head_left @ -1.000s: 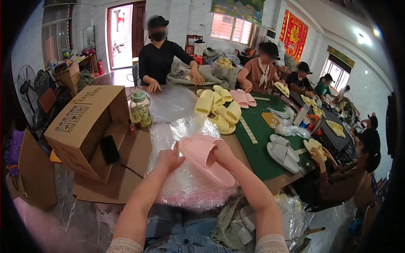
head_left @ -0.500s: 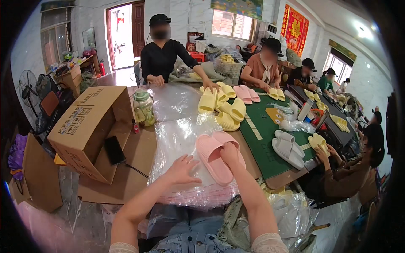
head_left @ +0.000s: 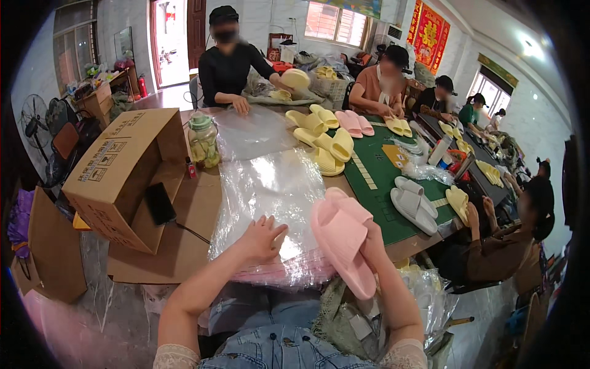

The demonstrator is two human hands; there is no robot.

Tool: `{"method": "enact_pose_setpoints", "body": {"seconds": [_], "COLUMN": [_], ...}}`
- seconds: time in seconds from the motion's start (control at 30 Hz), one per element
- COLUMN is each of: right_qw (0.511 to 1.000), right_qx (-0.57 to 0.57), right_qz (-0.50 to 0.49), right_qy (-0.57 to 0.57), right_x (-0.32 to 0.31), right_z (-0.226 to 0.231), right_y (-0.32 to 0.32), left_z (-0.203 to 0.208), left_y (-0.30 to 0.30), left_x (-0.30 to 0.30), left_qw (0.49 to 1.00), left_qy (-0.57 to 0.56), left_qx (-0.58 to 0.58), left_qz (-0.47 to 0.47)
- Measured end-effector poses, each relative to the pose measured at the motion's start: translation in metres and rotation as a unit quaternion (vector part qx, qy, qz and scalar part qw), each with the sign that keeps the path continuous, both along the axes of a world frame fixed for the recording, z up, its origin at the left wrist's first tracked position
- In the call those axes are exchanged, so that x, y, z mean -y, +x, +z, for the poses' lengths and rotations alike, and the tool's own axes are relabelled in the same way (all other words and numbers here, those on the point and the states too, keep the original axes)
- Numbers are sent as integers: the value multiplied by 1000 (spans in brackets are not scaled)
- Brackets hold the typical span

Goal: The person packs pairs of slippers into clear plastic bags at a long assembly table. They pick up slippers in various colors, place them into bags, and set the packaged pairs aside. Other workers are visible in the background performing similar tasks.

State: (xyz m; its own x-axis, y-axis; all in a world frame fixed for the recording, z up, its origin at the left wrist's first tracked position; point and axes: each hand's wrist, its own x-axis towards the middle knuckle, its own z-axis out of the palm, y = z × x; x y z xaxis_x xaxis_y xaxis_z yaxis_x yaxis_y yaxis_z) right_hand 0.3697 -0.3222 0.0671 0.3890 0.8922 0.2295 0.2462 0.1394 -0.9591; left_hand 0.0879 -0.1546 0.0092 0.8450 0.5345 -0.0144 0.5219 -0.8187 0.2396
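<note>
Right grip point(head_left: 373, 245) clutches 1+ pink slipper point(head_left: 344, 240), two grey slippers point(head_left: 413, 206) to its right; left grip point(head_left: 263, 241) kinda splayed, empty.

Pink slipper point(head_left: 342, 238), tilted, clear plastic point(head_left: 261, 184), flat

Slipper point(head_left: 340, 237), lower centre: pink. Bag stack point(head_left: 267, 178), centre: clear, pink bottom edge. Upper centre: yellow slippers point(head_left: 341, 144), 1 pink pair point(head_left: 350, 123). Right of centre: grey pair point(head_left: 409, 206), green mat point(head_left: 372, 206), whitish strip point(head_left: 364, 173). Box point(head_left: 123, 147), left: brown, dark print.

Pale walls point(head_left: 261, 21) frame a bright doorway point(head_left: 171, 46) and a window point(head_left: 336, 24).
</note>
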Motion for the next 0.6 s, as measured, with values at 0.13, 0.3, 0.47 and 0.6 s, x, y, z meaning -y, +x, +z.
{"method": "enact_pose_setpoints", "body": {"seconds": [0.13,0.3,0.47,0.6], "right_qw": [992,937,910,909], "right_qx": [74,248,328,392], "right_qz": [89,240,231,117], "right_qy": [-54,-58,-105,-76], "right_x": [43,60,50,27], "right_z": [35,44,27,5], "right_y": [-31,-60,-72,-68], "left_z": [-12,-3,39,29], "left_y": [7,5,3,-5], "left_x": [-7,-14,-12,-10], "left_qw": [1000,991,958,976], "left_qy": [25,-54,-246,-149], "left_qx": [14,117,135,155], "left_qz": [4,24,56,21]}}
